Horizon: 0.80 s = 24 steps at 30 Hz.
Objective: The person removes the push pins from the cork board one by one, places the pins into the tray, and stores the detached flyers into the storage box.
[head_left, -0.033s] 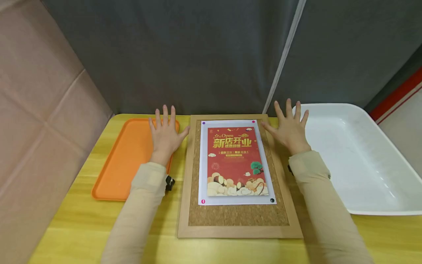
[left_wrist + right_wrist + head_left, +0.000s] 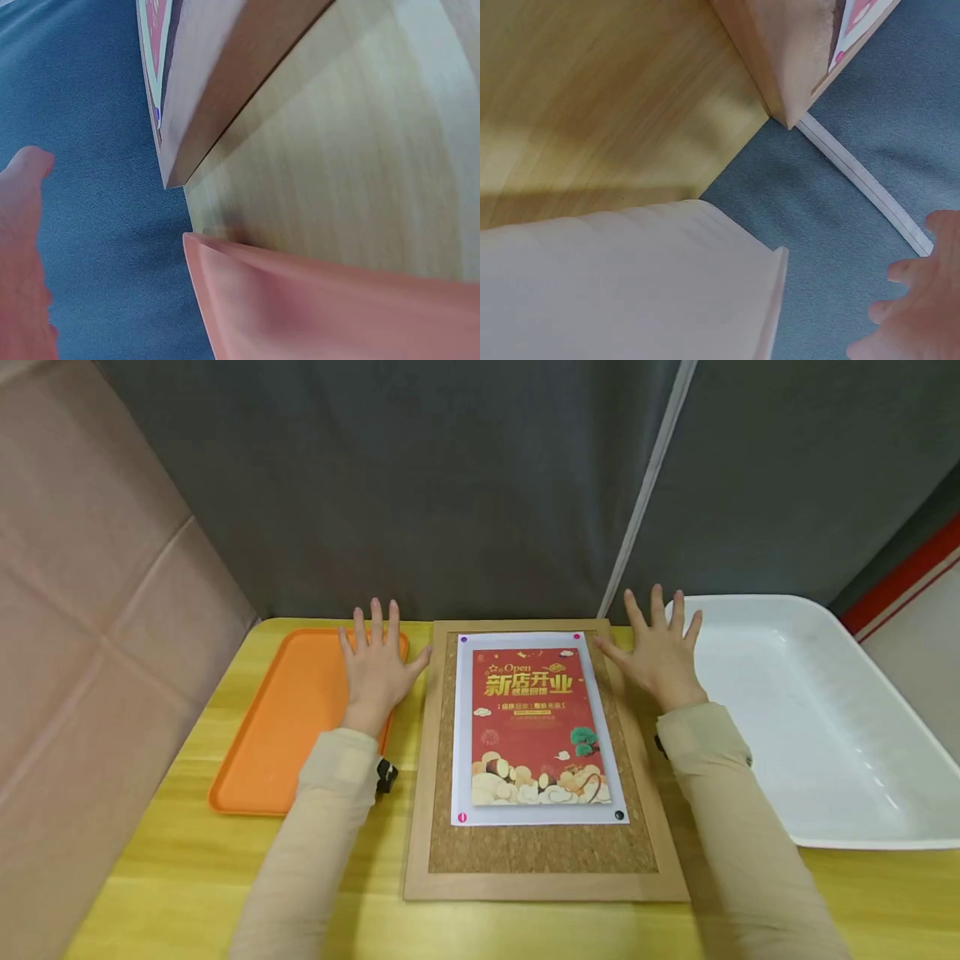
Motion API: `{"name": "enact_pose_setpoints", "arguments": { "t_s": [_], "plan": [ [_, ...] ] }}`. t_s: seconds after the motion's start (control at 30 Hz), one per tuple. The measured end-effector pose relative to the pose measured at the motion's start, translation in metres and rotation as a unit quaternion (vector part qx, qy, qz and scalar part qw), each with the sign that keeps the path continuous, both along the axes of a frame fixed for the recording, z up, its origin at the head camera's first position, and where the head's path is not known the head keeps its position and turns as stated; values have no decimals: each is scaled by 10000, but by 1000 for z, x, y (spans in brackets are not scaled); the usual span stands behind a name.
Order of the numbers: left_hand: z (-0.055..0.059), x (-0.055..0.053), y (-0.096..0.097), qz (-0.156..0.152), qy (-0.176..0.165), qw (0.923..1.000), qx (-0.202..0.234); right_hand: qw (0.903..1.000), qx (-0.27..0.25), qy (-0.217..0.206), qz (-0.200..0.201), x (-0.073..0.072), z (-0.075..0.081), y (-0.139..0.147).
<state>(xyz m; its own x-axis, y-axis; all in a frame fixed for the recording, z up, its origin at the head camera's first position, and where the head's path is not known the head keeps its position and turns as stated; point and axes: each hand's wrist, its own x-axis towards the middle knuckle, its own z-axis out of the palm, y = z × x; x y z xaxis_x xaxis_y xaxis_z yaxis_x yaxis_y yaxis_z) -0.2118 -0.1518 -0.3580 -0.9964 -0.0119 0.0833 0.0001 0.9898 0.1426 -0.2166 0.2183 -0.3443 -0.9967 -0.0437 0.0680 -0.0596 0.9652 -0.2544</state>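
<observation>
Both hands hover with fingers spread and hold nothing. My left hand [image 2: 377, 675] overlaps the right side of an orange tray [image 2: 262, 735] in the head view. On the other side, my right hand [image 2: 662, 662] lies between a corkboard and a white tub [image 2: 817, 718]. The wood-framed corkboard [image 2: 540, 852] lies between the forearms. A red poster [image 2: 532, 727] with gold lettering and a white border is fixed to it by a round pin at each corner, such as the dark one [image 2: 619, 816] at lower right. Only parts of the hands show in the wrist views.
Everything lies on a yellow wood-grain table [image 2: 165, 877]. A dark grey curtain [image 2: 412, 485] with a pale strip [image 2: 648, 485] hangs along the back edge. A pinkish padded wall [image 2: 97, 610] runs up the left side. The tub's high walls stand close to the right forearm.
</observation>
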Motion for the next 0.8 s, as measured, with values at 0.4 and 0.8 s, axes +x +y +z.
{"name": "enact_pose_setpoints", "arguments": {
  "t_s": [0.4, 0.8],
  "plan": [
    [-2, 1, -2, 4, -135, 9999, -67, 9999, 55, -140, -18, -1, -6, -2],
    [-3, -4, 4, -188, -214, 9994, 201, 9992, -16, -311, 241, -4, -11, -6]
  ]
}}
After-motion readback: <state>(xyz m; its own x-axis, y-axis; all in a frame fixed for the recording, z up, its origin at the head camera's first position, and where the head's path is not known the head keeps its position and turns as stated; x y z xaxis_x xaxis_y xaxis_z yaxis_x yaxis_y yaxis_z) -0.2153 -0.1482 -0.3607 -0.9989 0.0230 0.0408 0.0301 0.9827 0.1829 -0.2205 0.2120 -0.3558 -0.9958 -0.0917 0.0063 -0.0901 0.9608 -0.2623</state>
